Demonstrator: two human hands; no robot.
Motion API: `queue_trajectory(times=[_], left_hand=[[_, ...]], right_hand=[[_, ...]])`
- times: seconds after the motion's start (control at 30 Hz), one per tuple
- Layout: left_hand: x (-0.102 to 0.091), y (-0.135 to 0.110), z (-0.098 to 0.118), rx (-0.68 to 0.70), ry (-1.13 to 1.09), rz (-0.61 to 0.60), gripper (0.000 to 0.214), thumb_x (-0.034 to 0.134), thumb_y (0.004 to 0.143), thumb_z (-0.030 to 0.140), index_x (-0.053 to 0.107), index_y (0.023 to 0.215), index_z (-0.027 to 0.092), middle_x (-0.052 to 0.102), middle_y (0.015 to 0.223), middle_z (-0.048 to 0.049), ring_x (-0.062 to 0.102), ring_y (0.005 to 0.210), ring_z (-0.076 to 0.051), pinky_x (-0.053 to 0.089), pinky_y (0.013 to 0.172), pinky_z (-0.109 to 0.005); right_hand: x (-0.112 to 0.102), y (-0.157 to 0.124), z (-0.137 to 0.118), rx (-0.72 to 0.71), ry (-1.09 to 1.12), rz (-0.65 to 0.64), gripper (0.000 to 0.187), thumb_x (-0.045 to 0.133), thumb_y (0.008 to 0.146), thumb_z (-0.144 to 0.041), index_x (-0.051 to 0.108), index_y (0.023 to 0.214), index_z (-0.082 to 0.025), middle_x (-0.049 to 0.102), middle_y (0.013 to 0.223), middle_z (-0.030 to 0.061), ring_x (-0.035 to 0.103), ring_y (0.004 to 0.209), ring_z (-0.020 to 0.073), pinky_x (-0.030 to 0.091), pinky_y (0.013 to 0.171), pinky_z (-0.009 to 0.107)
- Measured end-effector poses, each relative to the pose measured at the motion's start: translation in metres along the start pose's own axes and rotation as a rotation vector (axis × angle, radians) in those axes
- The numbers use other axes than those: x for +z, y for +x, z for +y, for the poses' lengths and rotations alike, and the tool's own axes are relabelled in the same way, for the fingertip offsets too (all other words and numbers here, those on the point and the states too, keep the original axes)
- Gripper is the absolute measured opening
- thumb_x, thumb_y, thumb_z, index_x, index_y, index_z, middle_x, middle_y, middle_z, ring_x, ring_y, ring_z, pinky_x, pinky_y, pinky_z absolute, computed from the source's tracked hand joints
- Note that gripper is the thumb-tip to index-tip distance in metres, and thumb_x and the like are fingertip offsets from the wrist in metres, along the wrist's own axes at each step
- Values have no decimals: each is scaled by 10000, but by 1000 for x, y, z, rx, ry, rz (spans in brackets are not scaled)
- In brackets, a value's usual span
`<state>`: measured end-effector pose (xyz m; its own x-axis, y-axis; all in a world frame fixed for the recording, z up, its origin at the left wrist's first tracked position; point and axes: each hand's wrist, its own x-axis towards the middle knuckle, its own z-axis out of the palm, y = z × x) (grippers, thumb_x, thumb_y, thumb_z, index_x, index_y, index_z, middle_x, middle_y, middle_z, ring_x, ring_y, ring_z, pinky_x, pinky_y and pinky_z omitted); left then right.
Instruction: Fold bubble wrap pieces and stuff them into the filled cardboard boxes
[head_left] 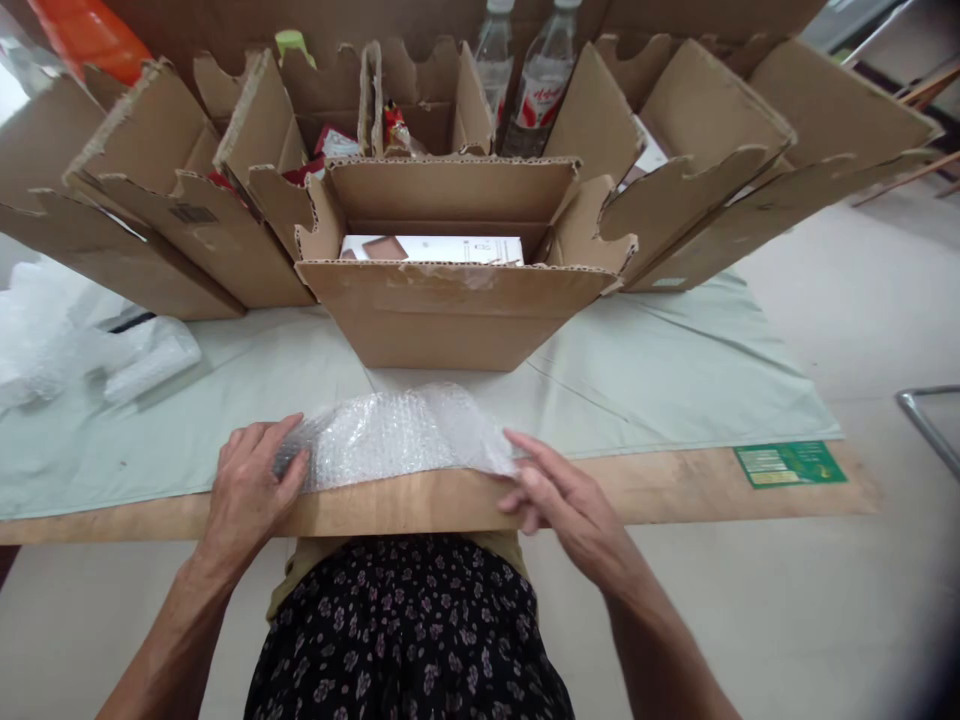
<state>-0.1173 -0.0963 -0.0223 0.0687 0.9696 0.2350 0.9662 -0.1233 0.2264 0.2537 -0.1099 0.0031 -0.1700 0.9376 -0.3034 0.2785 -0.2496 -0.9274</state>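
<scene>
A strip of clear bubble wrap [397,430] lies near the front edge of the cloth-covered table, stretched between my hands. My left hand [251,475] grips its left end between thumb and fingers, where a greyish darker patch shows through the plastic; what it is I cannot make out. At the right end, my right hand [559,495] pinches the corner of the wrap. Just beyond the wrap stands an upright cardboard bin [450,315], with a white printed box [435,249] inside it.
More cardboard bins [202,240] line the back, some with packets in them. Two clear bottles [536,95] stand behind the front bin. Crumpled bubble wrap [60,335] lies at the left on the pale green cloth [660,370]. A green label [791,464] sits on the wooden edge.
</scene>
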Motion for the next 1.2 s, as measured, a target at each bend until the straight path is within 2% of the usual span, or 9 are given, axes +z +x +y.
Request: queue_trajectory(times=[0.2,0.3,0.43,0.57,0.7,0.8,0.9,1.07,1.2], left_hand=[[-50,16,17,-33,-221,1,324,540,954,336,685,1236,270,736,1052,-29,679,869,-205,545,673,-315],[-45,37,25,-1,-194,-69,399,516,916,314,679,1273,247,751,1091,-46,699,899,-223,585,784,-357],[-9,55,22,51,-19,-251,501,476,869,259,656,1328,167,734,1073,-133,707,986,-327,576,896,-508],[-18,41,22,119,49,-23,527,562,948,335,549,1460,212,577,1461,-198,565,1328,-447,480,1074,-649],[-31,25,57,269,-17,170,799,619,995,370,195,1664,267,212,1744,-163,215,1610,-416,302,1258,-643],[0,24,83,504,-28,26,913,572,1013,502,54,1679,152,209,1739,-235,165,1633,-392,222,1293,-624],[34,25,70,506,61,-195,822,513,1022,577,233,1639,112,365,1673,-266,303,1586,-417,181,1280,-659],[12,8,3,255,176,-276,688,485,1029,565,381,1605,201,337,1698,-232,255,1589,-477,214,1230,-727],[-23,6,8,132,151,-87,681,457,1045,528,293,1643,246,254,1738,-196,185,1619,-450,144,1246,-741]], right_hand=[[4,-13,-9,-458,-75,545,245,626,1000,-379,809,1108,-259,802,1035,60,760,968,247,628,861,395],[-15,-4,4,-524,-254,797,272,575,1019,-360,810,1022,-223,797,1018,79,749,1002,273,608,919,445],[-42,24,41,-446,-692,750,210,617,983,-331,784,991,-206,786,983,97,744,928,266,613,891,471],[-52,25,42,-495,-1009,925,404,634,977,-319,674,1358,-189,595,1479,213,591,1340,427,479,1070,681],[-6,33,0,-671,-1023,628,649,561,1022,-287,353,1633,-216,424,1652,181,421,1520,382,412,1180,623],[47,61,-17,-744,-1041,142,620,498,1043,-324,362,1620,-142,453,1645,170,397,1545,317,404,1219,535],[65,83,-3,-730,-1106,-94,640,507,1041,-459,458,1563,-91,460,1637,188,398,1543,330,350,1258,533],[-3,67,40,-698,-1200,82,667,418,1075,-510,352,1636,-156,449,1648,178,432,1520,356,374,1214,574],[-26,44,31,-619,-1211,331,662,389,1084,-478,315,1651,-144,419,1648,235,413,1519,420,404,1148,634]])
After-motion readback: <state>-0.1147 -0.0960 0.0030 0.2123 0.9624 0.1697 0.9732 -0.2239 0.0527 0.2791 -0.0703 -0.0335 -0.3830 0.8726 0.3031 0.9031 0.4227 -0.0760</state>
